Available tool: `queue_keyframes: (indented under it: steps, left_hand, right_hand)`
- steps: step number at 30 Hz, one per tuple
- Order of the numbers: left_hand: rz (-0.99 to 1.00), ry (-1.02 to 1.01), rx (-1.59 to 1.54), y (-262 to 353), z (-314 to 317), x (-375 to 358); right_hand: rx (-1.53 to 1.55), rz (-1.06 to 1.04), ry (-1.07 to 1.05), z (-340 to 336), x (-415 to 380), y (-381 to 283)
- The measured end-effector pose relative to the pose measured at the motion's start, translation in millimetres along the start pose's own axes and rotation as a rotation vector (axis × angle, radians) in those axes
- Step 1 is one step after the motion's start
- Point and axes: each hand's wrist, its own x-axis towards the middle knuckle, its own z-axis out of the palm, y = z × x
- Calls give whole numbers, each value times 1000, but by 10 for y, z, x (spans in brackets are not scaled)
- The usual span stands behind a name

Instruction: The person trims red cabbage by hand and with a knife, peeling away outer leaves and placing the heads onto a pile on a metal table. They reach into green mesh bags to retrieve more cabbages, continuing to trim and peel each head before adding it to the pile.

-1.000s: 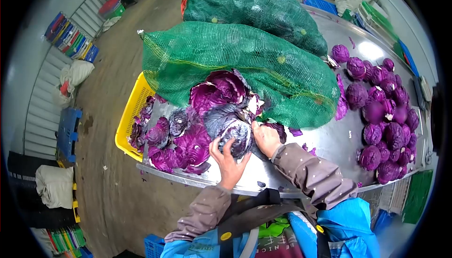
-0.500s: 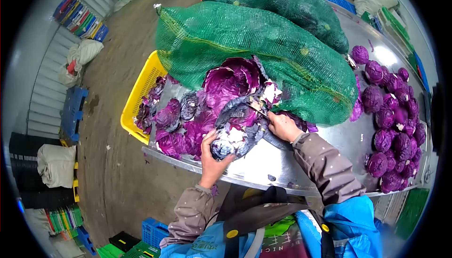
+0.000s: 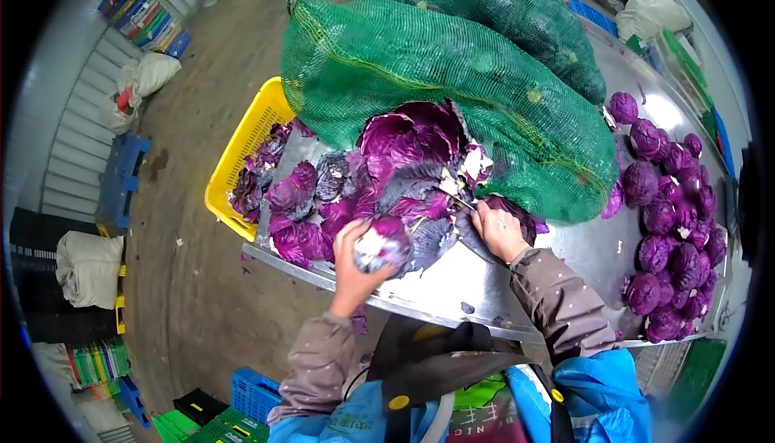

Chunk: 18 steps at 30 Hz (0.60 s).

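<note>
In the head view, a red cabbage (image 3: 385,247) sits in my left hand (image 3: 352,273), its pale cut base facing up and its outline slightly blurred. The fingers of that hand curl around its left side. My right hand (image 3: 499,231) is closed on a knife (image 3: 458,199), whose handle is mostly hidden and whose thin blade points left over the leaves. Beneath and behind both hands lie loose cabbage leaves (image 3: 420,136), purple inside and dusky blue-grey outside. They are heaped on the metal table (image 3: 460,302).
A full green mesh sack (image 3: 428,51) lies behind the leaves, with another sack (image 3: 500,15) beyond it. At the table's left end is a yellow basket (image 3: 242,152) holding leaves. Several trimmed red cabbages (image 3: 686,209) are piled at the right.
The cabbage in my left hand has lifted away from the leaves and turned, now showing more purple. My right hand with the knife has shifted slightly right and down.
</note>
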Motion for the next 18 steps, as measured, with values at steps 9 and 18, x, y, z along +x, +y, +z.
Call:
queue_keyframes:
  steps: [9, 18]
  left_hand:
    - [-36, -91, -8, -1, -199, -408]
    - [-570, 256, -338, 344, 272, -645]
  right_hand:
    - [205, -199, 2, -601, -162, -421]
    - [437, -153, -318, 15, 44, -1056]
